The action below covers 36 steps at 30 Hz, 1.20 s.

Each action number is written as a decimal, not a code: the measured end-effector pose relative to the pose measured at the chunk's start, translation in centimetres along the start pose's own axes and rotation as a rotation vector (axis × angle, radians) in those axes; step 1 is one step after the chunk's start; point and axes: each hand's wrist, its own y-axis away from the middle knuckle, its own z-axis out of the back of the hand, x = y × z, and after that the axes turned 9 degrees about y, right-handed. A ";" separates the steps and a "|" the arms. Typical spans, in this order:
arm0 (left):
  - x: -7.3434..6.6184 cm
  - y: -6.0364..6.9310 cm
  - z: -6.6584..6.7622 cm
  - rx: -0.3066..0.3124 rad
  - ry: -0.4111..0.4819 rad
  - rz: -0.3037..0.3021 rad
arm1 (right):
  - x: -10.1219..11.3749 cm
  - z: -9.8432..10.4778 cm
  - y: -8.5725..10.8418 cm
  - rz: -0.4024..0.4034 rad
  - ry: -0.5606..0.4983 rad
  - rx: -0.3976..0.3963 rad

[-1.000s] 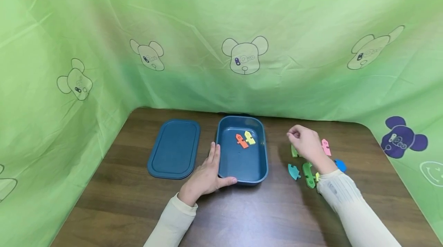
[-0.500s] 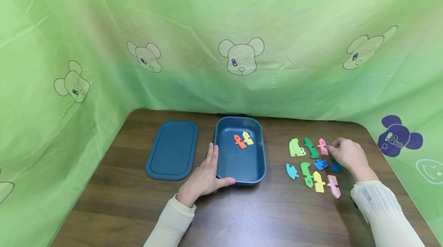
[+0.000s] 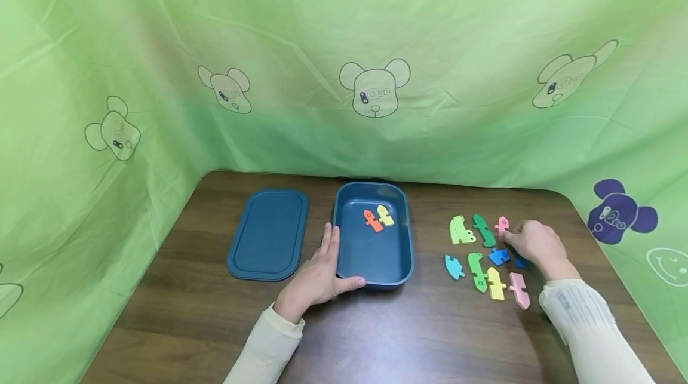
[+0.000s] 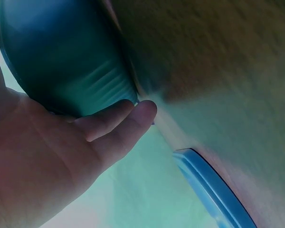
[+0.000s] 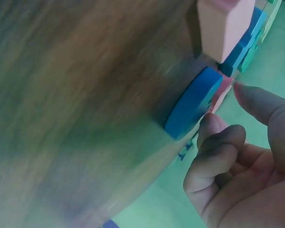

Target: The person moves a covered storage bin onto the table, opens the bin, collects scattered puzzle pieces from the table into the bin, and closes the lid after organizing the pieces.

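My left hand rests against the near left corner of a blue box, fingers straight along its side and thumb across the front. In the left wrist view, two fingertips touch the box wall. Inside the box lie an orange puzzle piece and a pale yellow puzzle piece. At the right, my right hand pinches a pink puzzle piece between thumb and index finger, covering its near end. Beneath that hand a blue puzzle piece is partly hidden.
A flat blue lid lies left of the box. Several other puzzle pieces lie near the right hand, among them a light green one, a dark green one, a teal one and a light pink one. Green cloth hangs behind the table.
My right hand has moved right from near the light green piece, then slightly left onto the pink piece. Pieces it covered are now visible. My left hand stays at the box.
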 end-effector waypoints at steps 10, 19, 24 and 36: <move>-0.2 0.0 0.1 -0.002 -0.010 -0.007 | 0.0 0.0 0.1 -0.018 0.011 0.036; -0.2 0.0 0.1 0.001 -0.015 -0.003 | -0.3 0.0 0.1 0.003 0.012 0.016; -0.2 -0.1 0.0 0.003 -0.014 -0.002 | 0.0 -0.3 0.1 0.011 0.005 -0.078; 0.0 -0.1 0.0 0.000 -0.008 0.005 | 2.9 -0.5 0.7 0.065 -0.086 -0.316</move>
